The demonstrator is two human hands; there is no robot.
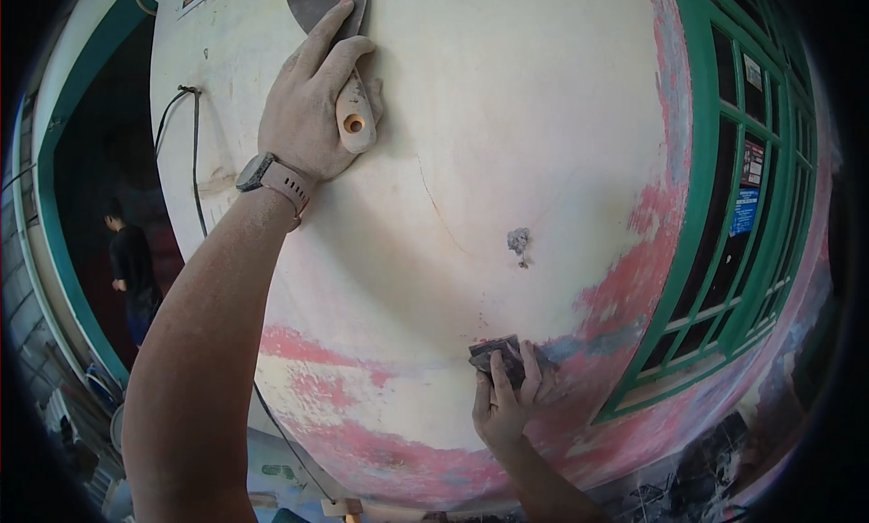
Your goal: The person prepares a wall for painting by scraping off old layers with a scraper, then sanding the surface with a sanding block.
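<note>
Head view: your left hand (pixel 312 102) is at the upper left part of the wall (pixel 507 125), closed around the handle (pixel 358 132) of a scraper (pixel 315 5). The index finger lies extended along the scraper's dark blade, which points toward the wall's upper edge; the handle's butt end, with a round hole, points down. Contact between the blade and the wall cannot be determined. A watch (pixel 255 172) with a pale strap is on your left wrist, and pale dust coats the hand. Your right hand (pixel 507 405) is at the lower part of the wall, near the lower left corner of the green window (pixel 709 134). Its fingers are closed over a dark pad (pixel 489 348), held flat at the wall surface, with part of the pad exposed above the fingertips. Between your hands, a thin crack (pixel 434 206) runs downward to the right across the pale surface. A rough grey patch (pixel 518 242) is located just beyond its lower end, above the pad. Pink paint (pixel 625 279) shows beside the window's left edge and in a band along the wall's lower edge. A black cable (pixel 196 152) hangs near the wall's left edge. Beyond that edge, a person (pixel 136 261) in dark clothing stands in the doorway (pixel 90 152).
</note>
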